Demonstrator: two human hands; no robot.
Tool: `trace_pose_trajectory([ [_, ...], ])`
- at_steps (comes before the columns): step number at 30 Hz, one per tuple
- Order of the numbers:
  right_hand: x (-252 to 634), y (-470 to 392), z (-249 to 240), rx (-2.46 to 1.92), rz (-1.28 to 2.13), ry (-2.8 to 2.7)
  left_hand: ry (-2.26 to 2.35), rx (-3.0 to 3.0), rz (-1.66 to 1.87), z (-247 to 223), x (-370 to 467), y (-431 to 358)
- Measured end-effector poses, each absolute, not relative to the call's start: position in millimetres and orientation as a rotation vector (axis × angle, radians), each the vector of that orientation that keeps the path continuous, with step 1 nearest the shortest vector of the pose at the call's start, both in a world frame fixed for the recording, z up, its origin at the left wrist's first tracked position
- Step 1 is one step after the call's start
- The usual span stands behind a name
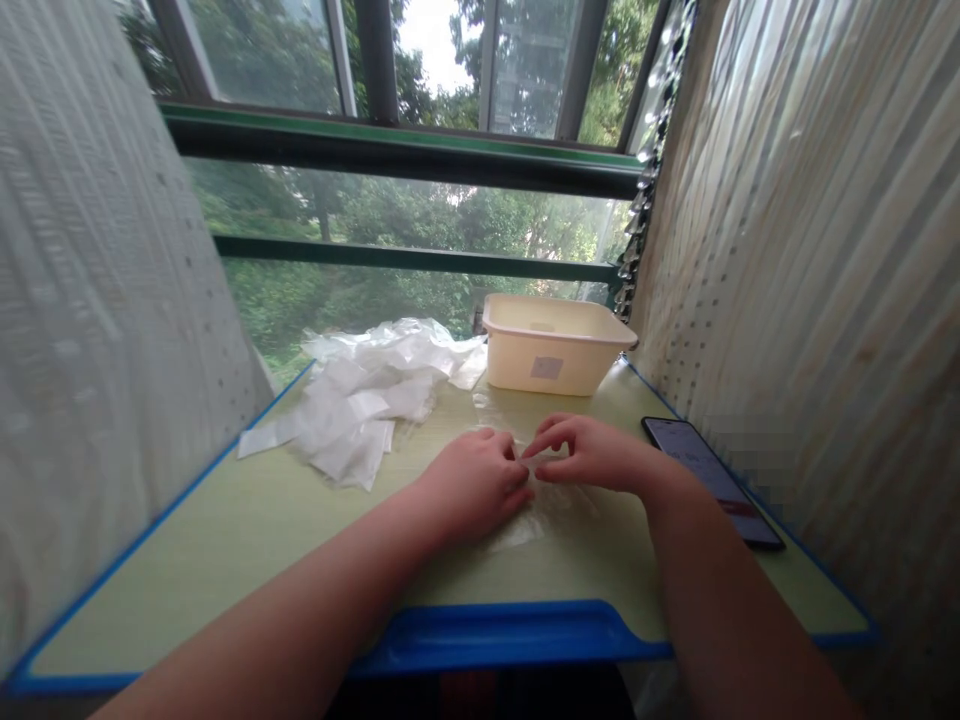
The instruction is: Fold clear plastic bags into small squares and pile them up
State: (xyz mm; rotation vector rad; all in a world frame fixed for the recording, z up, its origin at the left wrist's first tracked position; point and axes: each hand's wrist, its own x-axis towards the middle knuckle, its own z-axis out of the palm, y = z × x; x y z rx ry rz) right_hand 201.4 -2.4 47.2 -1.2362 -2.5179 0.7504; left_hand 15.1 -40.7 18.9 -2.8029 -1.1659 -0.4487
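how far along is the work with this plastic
Nothing plainly looks done: the crumpled plastic pile lies loose, and nothing shows above the rim of the cream bin. In hand is a clear plastic piece, under the left hand and right hand. That piece seems unfinished; perhaps the pile is left too.

No writing can be read for certain. The cream plastic tub (pixel 553 345) bears a small pale label (pixel 547 367) on its side, its marks too faint to make out. The phone (pixel 712 482) shows pale characters on its screen, too blurred to read.
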Motion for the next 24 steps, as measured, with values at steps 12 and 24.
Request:
trace_pose_trajectory([
  [12, 203, -6, 51, -1.175, 0.963, -2.652, -1.481, -2.871, -0.677, 50, -16, -47],
  [24, 201, -4, 43, -1.283, 1.01, -2.594, -1.297, -3.059, -0.425, 30, -4, -47],
])
